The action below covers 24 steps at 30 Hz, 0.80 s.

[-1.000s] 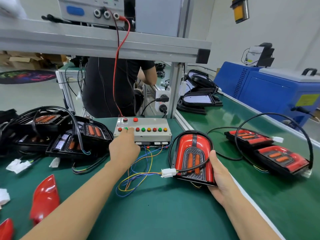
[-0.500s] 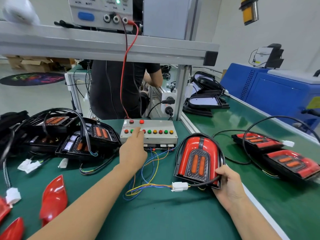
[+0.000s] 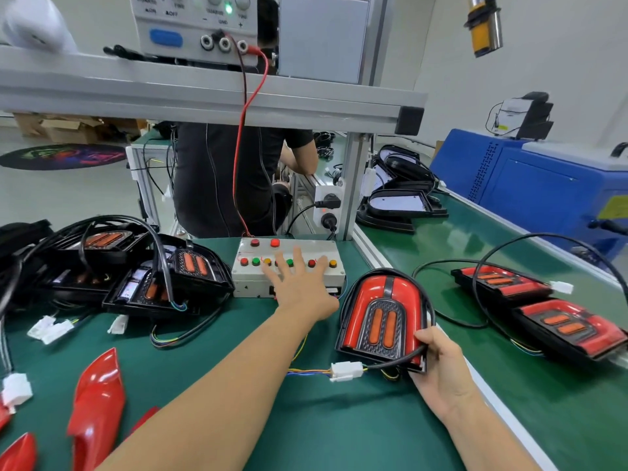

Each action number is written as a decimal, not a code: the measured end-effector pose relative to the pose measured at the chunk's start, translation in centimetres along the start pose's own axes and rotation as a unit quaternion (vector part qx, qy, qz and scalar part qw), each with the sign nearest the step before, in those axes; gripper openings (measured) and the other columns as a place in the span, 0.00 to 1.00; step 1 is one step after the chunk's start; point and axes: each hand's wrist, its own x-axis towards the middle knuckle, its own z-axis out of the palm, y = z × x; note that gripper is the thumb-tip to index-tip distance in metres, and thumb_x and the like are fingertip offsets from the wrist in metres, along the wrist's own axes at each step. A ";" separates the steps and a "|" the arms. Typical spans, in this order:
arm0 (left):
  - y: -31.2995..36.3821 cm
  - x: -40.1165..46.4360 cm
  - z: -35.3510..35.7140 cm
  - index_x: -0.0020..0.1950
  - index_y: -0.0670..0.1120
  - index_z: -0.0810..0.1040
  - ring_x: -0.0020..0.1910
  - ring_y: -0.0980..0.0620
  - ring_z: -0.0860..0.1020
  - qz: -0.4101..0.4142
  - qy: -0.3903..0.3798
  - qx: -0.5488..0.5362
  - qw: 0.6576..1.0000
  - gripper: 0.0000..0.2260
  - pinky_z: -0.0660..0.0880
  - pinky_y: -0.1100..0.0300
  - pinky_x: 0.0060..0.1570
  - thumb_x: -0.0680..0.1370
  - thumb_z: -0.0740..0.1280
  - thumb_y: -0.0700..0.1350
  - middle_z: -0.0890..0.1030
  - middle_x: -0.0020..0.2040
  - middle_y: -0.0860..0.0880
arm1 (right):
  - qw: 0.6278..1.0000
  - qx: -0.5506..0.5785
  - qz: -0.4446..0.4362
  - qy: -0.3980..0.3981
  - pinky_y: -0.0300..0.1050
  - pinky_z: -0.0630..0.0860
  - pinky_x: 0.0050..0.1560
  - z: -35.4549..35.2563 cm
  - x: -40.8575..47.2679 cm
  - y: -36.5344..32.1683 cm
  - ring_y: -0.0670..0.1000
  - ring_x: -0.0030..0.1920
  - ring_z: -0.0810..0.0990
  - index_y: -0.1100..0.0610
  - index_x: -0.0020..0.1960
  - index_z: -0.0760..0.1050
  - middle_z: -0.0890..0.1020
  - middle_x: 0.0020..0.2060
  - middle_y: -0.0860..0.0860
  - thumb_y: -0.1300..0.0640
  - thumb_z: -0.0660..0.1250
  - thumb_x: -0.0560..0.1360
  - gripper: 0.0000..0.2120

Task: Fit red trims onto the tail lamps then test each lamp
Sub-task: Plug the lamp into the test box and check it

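The left hand (image 3: 302,290) reaches forward on a long, nearly straight arm, fingers (image 3: 299,258) spread and extended, palm down. The right hand (image 3: 441,368) sits nearer the body (wrist bent slightly inward), its fingers curled in a grip.

Bare green worktop (image 3: 339,430) lies open along the near edge between the forearms. Toward the left edge, a tangled heap of black lamp housings and cables (image 3: 136,266) and glossy red plastic trims (image 3: 97,399) crowd the way; the grey button-studded test box (image 3: 289,270) blocks the far edge.
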 end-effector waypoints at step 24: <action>0.4 -0.1 -0.3 0.75 0.63 0.49 0.73 0.29 0.39 -0.031 -0.028 -0.045 0.998 0.40 0.50 0.23 0.62 0.71 0.68 0.49 0.38 0.77 0.46 | 1.000 -0.005 0.013 -0.024 0.46 0.78 0.38 -0.2 0.3 -0.1 0.51 0.33 0.81 0.60 0.53 0.75 0.82 0.35 0.55 0.60 0.64 0.63 0.19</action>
